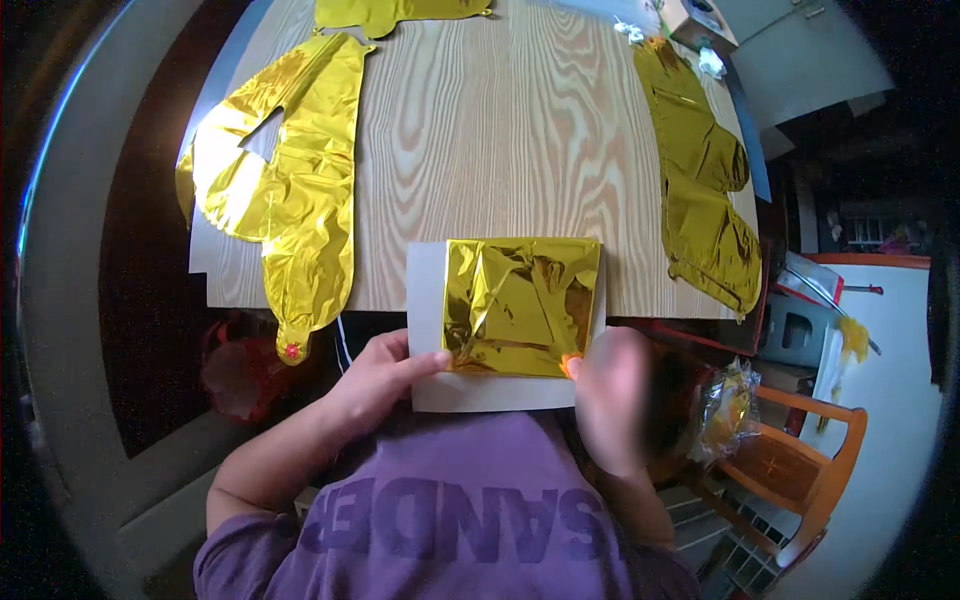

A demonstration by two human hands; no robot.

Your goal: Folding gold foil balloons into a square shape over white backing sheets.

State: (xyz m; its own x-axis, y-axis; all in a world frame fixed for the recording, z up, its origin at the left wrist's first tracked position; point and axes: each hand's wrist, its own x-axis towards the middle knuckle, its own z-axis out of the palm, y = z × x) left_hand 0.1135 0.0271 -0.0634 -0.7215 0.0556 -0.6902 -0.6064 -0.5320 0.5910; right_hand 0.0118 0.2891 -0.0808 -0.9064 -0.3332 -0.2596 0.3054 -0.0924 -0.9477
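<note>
A folded gold foil balloon (525, 315) lies as a creased, shiny square on a pale card (428, 290). The card is held at the table's near edge, in front of my body. My left hand (385, 375) grips its lower left side, thumb on top at the foil's corner and fingers hidden beneath. At the lower right corner my right hand (615, 395) holds the card and foil, with its thumb next to a small orange tab (569, 364). Most of that hand is blurred.
Flat gold foil balloons lie on the wooden table (480, 130): one at left (310, 190), one at right (697, 165), another at the far edge (390, 12). A small box (692, 22) stands far right. A wooden chair (790, 465) bears a clear plastic bag (728, 410).
</note>
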